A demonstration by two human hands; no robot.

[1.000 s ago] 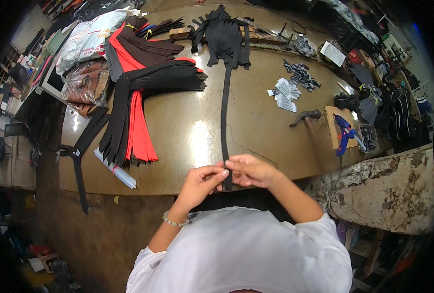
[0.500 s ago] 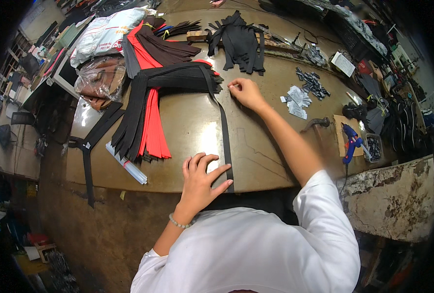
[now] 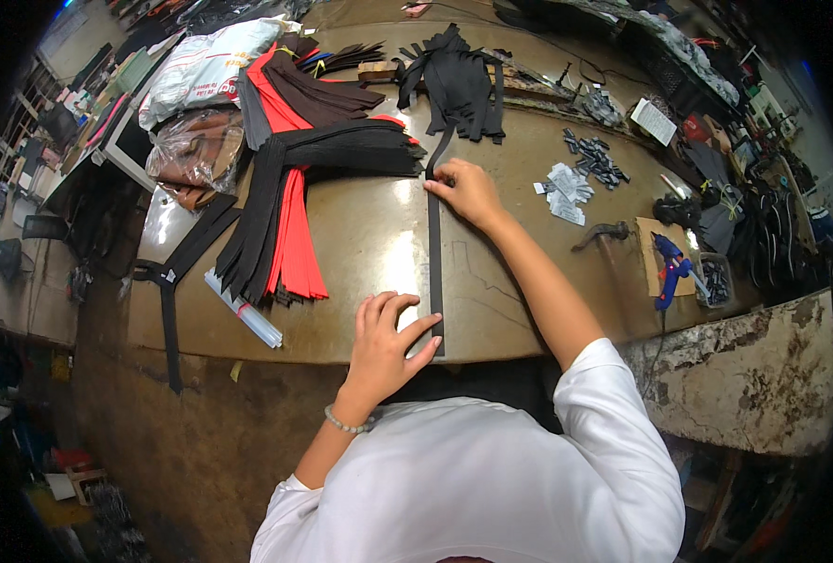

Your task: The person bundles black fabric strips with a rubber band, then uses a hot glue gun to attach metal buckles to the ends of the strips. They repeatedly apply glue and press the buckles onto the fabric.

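A long narrow black strip [image 3: 436, 253] of fabric or tape lies on the brown table, running from the near edge toward the far side. Thumb and fingers of my right hand [image 3: 466, 192] pinch it toward its far part, where it bends and runs up to a pile of black strips [image 3: 454, 84]. At the near end, my left hand [image 3: 386, 340] lies flat with fingers spread, the index and thumb tips at the strip's left edge. Left of the strip, a thick black bundle of strips [image 3: 341, 148] lies over a red bundle [image 3: 295, 239].
Clear sticks [image 3: 248, 314] and joined black straps [image 3: 168, 275] lie at the left. On the right are white labels [image 3: 565, 194], small dark pieces [image 3: 598, 158], a metal clamp [image 3: 604, 235] and a blue glue gun [image 3: 669, 270]. A stuffed white bag [image 3: 205, 70] stands back left.
My right hand has moved slightly left and taken hold of the strip. The strip's far part has shifted off the black bundle toward the far pile. My left hand has hardly moved.
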